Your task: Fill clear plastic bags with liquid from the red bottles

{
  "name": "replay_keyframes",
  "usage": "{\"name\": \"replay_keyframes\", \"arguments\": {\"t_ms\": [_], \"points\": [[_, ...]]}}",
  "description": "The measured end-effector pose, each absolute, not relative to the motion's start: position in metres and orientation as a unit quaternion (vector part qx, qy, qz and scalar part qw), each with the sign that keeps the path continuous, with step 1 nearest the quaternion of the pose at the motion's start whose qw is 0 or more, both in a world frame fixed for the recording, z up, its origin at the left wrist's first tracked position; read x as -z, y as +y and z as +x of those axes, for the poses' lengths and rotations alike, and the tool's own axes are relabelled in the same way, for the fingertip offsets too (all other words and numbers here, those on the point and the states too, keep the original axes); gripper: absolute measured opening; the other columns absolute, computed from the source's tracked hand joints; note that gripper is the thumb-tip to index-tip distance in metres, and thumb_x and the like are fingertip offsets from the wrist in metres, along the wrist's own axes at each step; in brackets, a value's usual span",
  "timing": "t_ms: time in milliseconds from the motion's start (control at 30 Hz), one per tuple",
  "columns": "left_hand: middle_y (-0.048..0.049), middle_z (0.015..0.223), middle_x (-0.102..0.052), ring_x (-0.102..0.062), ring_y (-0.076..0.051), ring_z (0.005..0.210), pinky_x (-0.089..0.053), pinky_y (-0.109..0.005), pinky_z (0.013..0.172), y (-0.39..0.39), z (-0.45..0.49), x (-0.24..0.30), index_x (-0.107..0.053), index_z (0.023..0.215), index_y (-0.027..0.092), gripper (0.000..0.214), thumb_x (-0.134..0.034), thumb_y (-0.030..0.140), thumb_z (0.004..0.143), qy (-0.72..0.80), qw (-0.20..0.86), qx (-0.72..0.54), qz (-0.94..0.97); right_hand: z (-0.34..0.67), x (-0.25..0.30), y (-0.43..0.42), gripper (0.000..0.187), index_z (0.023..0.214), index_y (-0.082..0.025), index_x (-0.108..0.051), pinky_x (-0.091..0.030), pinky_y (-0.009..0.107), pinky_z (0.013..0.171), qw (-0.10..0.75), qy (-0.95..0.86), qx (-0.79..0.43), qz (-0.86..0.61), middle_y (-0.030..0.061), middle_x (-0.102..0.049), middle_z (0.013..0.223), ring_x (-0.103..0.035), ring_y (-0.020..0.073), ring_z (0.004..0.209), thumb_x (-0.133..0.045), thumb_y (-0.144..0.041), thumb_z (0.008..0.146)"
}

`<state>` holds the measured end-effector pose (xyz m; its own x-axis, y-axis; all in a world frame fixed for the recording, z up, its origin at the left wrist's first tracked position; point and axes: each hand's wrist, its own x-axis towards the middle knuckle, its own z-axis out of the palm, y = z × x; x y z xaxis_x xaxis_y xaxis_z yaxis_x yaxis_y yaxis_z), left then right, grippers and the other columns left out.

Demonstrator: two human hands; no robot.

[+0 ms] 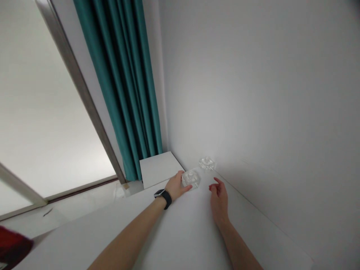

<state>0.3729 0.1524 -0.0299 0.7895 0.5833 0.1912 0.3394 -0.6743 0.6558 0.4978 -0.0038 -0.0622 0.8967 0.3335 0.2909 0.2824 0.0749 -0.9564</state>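
Note:
My left hand [177, 185], with a black watch on the wrist, grips a clear glass dish [191, 178] that rests on the white table [174, 232]. A second clear glass dish [207, 163] sits a little farther back, close to the wall. My right hand [218, 198] hovers just right of the first dish, holding nothing, with its fingers loosely curled and apart.
A white wall [253, 93] runs along the table's right edge. A teal curtain [126, 82] hangs in the corner behind a small white cabinet top [159, 168]. A frosted window [36, 112] is at left, and something dark red [11, 245] lies at the bottom left.

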Motion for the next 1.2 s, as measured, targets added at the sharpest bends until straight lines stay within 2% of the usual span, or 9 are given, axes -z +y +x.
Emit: {"name": "replay_keyframes", "arguments": {"t_ms": [200,367,500,633,733,967,1200], "points": [[-0.0165,0.115,-0.067,-0.065,-0.03,0.107,-0.05,-0.036,0.088,0.167,0.424,0.039,-0.027,0.145,0.009,0.087,-0.073,0.039,0.077,0.285,0.3,-0.208,0.886,0.494,0.061,-0.002,0.04,0.123,-0.018,-0.049,-0.045,0.032,0.072,0.708,-0.192,0.004,-0.679,0.0004,-0.058,0.08,-0.057,0.0188,0.075,-0.047,-0.033,0.086],[-0.0167,0.121,-0.066,-0.063,-0.029,0.112,-0.047,-0.035,0.094,0.18,0.453,0.047,-0.033,0.143,0.011,0.08,-0.071,0.041,0.079,0.314,0.282,-0.198,0.885,0.496,0.065,0.003,0.041,0.127,-0.019,-0.044,-0.046,0.033,0.076,0.717,-0.183,0.01,-0.673,0.001,-0.056,0.083,-0.057,0.0187,0.078,-0.045,-0.034,0.089],[-0.0158,0.122,-0.066,-0.062,-0.032,0.114,-0.046,-0.037,0.095,0.185,0.46,0.049,-0.038,0.141,0.015,0.084,-0.078,0.042,0.071,0.327,0.267,-0.165,0.891,0.495,0.067,0.003,0.041,0.127,-0.019,-0.045,-0.046,0.034,0.076,0.713,-0.186,0.009,-0.676,0.0006,-0.056,0.082,-0.057,0.0186,0.077,-0.045,-0.035,0.089],[-0.0153,0.125,-0.065,-0.059,-0.033,0.118,-0.044,-0.037,0.096,0.186,0.461,0.049,-0.033,0.144,0.018,0.096,-0.082,0.041,0.066,0.325,0.259,-0.143,0.898,0.494,0.066,0.002,0.042,0.127,-0.018,-0.045,-0.045,0.033,0.075,0.706,-0.193,0.017,-0.682,0.0003,-0.056,0.081,-0.057,0.0186,0.075,-0.046,-0.034,0.088],[-0.0164,0.125,-0.064,-0.059,-0.033,0.118,-0.043,-0.038,0.097,0.186,0.462,0.049,-0.027,0.147,0.017,0.101,-0.082,0.04,0.067,0.321,0.257,-0.145,0.9,0.493,0.063,0.001,0.044,0.128,-0.018,-0.046,-0.044,0.032,0.074,0.706,-0.19,0.02,-0.681,0.0002,-0.057,0.08,-0.057,0.0185,0.075,-0.047,-0.034,0.087],[-0.0168,0.12,-0.066,-0.061,-0.033,0.113,-0.044,-0.04,0.094,0.186,0.463,0.052,-0.031,0.144,0.015,0.092,-0.08,0.038,0.07,0.306,0.272,-0.168,0.897,0.488,0.059,0.0,0.044,0.129,-0.019,-0.046,-0.044,0.03,0.069,0.705,-0.184,0.014,-0.685,0.0008,-0.058,0.081,-0.057,0.0187,0.076,-0.049,-0.034,0.087],[-0.0166,0.12,-0.066,-0.06,-0.035,0.114,-0.043,-0.043,0.097,0.186,0.464,0.056,-0.037,0.141,0.016,0.089,-0.083,0.035,0.067,0.299,0.315,-0.193,0.88,0.488,0.058,0.001,0.043,0.128,-0.019,-0.044,-0.045,0.032,0.074,0.695,-0.192,0.015,-0.693,0.0011,-0.056,0.082,-0.056,0.0187,0.075,-0.046,-0.034,0.088]]}}
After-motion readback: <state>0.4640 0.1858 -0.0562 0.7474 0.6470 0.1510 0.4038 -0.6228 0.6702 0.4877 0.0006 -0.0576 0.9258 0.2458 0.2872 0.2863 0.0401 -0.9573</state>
